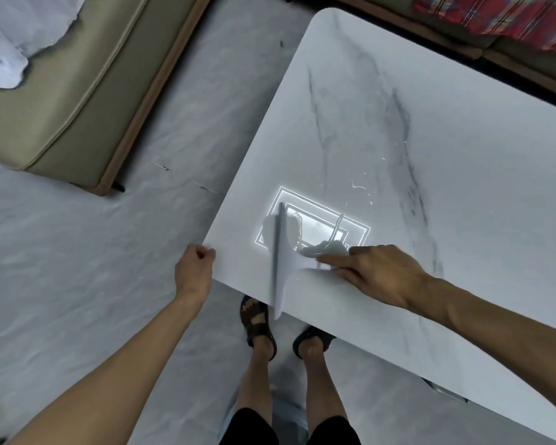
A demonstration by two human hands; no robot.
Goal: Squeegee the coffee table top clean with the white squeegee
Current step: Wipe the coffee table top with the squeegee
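Note:
The coffee table (430, 139) has a glossy white marble-look top with grey veins. The white squeegee (283, 261) lies flat on it near the near-left corner, its grey blade running front to back and its lower end past the table's front edge. My right hand (376, 271) grips the squeegee's handle, index finger stretched along it. My left hand (195, 268) holds the table's near-left corner, fingers curled over the edge. Water streaks and droplets (360, 187) glint on the top just right of the blade, over a bright rectangular ceiling-light reflection.
A beige sofa cushion with a wooden base (77, 91) stands at the left, with a white cloth (10, 43) on it. A red patterned fabric (495, 17) lies beyond the table's far edge. My sandalled feet (260, 322) stand on the pale marble-look floor by the table's front edge.

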